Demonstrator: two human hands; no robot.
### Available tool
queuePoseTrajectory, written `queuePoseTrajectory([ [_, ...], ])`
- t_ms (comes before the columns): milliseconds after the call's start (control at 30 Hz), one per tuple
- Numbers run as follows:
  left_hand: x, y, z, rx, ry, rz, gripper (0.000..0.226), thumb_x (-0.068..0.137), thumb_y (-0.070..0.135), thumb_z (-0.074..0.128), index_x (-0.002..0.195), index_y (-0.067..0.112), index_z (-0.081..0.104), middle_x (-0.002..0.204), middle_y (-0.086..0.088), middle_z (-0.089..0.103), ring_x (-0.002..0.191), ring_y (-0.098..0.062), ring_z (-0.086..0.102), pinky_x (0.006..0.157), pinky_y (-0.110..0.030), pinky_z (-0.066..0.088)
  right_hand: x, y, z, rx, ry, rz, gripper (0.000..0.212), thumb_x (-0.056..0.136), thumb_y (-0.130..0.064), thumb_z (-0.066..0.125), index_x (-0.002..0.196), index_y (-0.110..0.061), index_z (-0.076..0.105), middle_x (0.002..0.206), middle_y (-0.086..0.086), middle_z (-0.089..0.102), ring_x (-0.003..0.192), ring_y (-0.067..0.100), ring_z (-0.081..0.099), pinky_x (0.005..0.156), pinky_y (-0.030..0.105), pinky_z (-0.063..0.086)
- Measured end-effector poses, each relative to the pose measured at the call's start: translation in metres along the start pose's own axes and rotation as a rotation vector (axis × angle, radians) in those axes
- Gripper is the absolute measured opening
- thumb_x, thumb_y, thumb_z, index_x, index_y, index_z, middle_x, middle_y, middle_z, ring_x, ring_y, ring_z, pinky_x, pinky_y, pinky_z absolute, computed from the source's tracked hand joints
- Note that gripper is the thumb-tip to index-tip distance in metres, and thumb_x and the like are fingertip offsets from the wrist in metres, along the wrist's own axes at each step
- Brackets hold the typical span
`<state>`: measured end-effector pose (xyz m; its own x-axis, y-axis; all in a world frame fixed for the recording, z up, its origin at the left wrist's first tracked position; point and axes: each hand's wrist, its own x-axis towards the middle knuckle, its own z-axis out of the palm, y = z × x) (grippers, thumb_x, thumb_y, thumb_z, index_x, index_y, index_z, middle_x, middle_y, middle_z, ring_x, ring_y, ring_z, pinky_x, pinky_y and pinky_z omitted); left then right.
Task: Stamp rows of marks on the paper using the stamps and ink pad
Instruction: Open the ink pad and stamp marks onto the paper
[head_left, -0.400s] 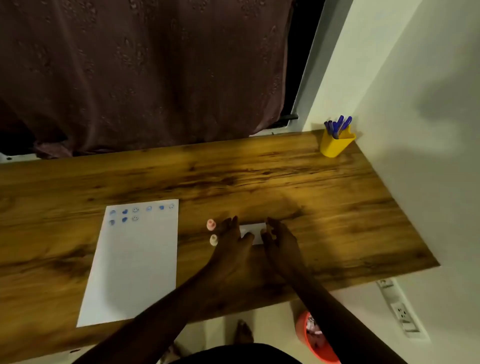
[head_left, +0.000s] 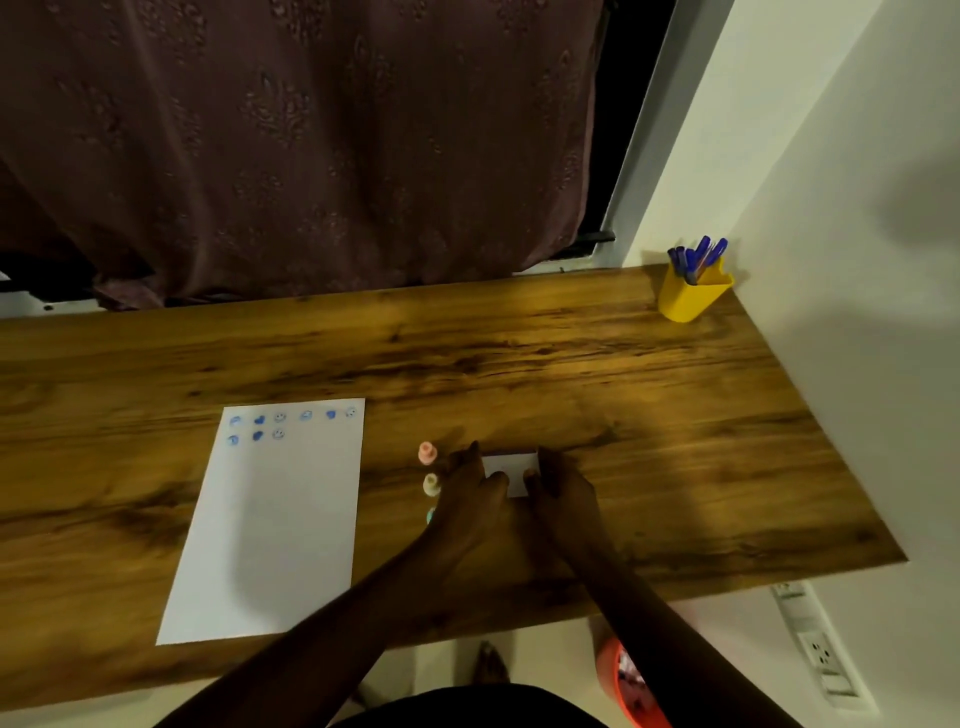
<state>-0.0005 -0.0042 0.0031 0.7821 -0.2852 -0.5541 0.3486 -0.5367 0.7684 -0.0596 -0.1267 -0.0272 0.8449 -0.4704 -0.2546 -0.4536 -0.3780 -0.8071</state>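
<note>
A white sheet of paper (head_left: 275, 525) lies on the wooden desk (head_left: 623, 395), with blue marks along its top edge and a shorter second row beneath. To its right stand a pink stamp (head_left: 427, 453) and a cream stamp (head_left: 431, 484); a teal stamp (head_left: 430, 515) peeks out beside my left wrist. A small white ink pad (head_left: 511, 466) lies right of the stamps. My left hand (head_left: 475, 488) and my right hand (head_left: 558, 486) both rest their fingers on it, one on each side. Whether its lid is on or off is hidden.
A yellow cup with blue pens (head_left: 693, 291) stands at the desk's far right corner by the wall. A dark curtain (head_left: 311, 145) hangs behind the desk. Below the front edge are an orange bin (head_left: 623, 686) and a wall socket strip (head_left: 815, 649).
Both hands have stayed on the ink pad; the fingers have shifted only slightly. The teal stamp now shows beside my left wrist.
</note>
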Motion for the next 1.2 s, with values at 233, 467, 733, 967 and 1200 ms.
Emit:
queuePoseTrajectory([
  [233, 0.007, 0.01, -0.016, -0.043, 0.023, 0.042, 0.067, 0.101, 0.019, 0.053, 0.162, 0.019, 0.025, 0.166, -0.006, 0.032, 0.108, -0.004, 0.054, 0.069, -0.018, 0.042, -0.004, -0.019, -0.004, 0.053, 0.058, 0.037, 0.046, 0.102, -0.021, 0.055, 0.146, -0.009, 0.047, 0.14, 0.013, 0.059, 0.126, 0.03, 0.058, 0.102, 0.04, 0.049],
  [467, -0.016, 0.035, -0.081, -0.172, 0.115, 0.174, 0.055, 0.099, 0.011, 0.055, 0.152, 0.017, 0.044, 0.141, 0.006, 0.044, 0.113, -0.013, 0.049, 0.079, -0.02, 0.044, -0.006, -0.088, 0.003, 0.055, 0.108, -0.131, 0.042, 0.1, -0.02, 0.057, 0.141, -0.02, 0.053, 0.132, 0.0, 0.065, 0.119, 0.017, 0.061, 0.095, 0.037, 0.055],
  [733, -0.05, 0.005, -0.199, -0.29, 0.239, 0.196, 0.055, 0.095, 0.008, 0.057, 0.148, 0.02, 0.048, 0.141, -0.003, 0.056, 0.123, -0.024, 0.056, 0.097, -0.031, 0.044, -0.027, -0.172, 0.086, 0.14, -0.043, -0.276, 0.041, 0.099, -0.015, 0.06, 0.138, -0.025, 0.056, 0.131, -0.006, 0.065, 0.116, 0.014, 0.063, 0.084, 0.02, 0.058],
  [967, -0.072, -0.069, -0.295, -0.378, 0.411, 0.101, 0.056, 0.094, 0.008, 0.061, 0.148, 0.017, 0.05, 0.132, 0.001, 0.053, 0.118, -0.022, 0.054, 0.094, -0.034, 0.046, -0.052, -0.215, 0.2, 0.031, -0.173, -0.305, 0.055, 0.093, -0.007, 0.067, 0.144, -0.02, 0.051, 0.142, 0.002, 0.057, 0.122, 0.014, 0.059, 0.07, -0.001, 0.045],
  [1200, -0.087, -0.159, -0.358, -0.501, 0.416, -0.044, 0.054, 0.092, 0.008, 0.058, 0.146, 0.014, 0.051, 0.134, -0.007, 0.056, 0.105, -0.019, 0.059, 0.062, -0.014, 0.052, -0.084, -0.221, 0.3, 0.005, -0.359, -0.301, 0.062, 0.088, -0.008, 0.075, 0.142, -0.022, 0.048, 0.145, 0.005, 0.054, 0.13, 0.023, 0.056, 0.102, 0.037, 0.053],
])
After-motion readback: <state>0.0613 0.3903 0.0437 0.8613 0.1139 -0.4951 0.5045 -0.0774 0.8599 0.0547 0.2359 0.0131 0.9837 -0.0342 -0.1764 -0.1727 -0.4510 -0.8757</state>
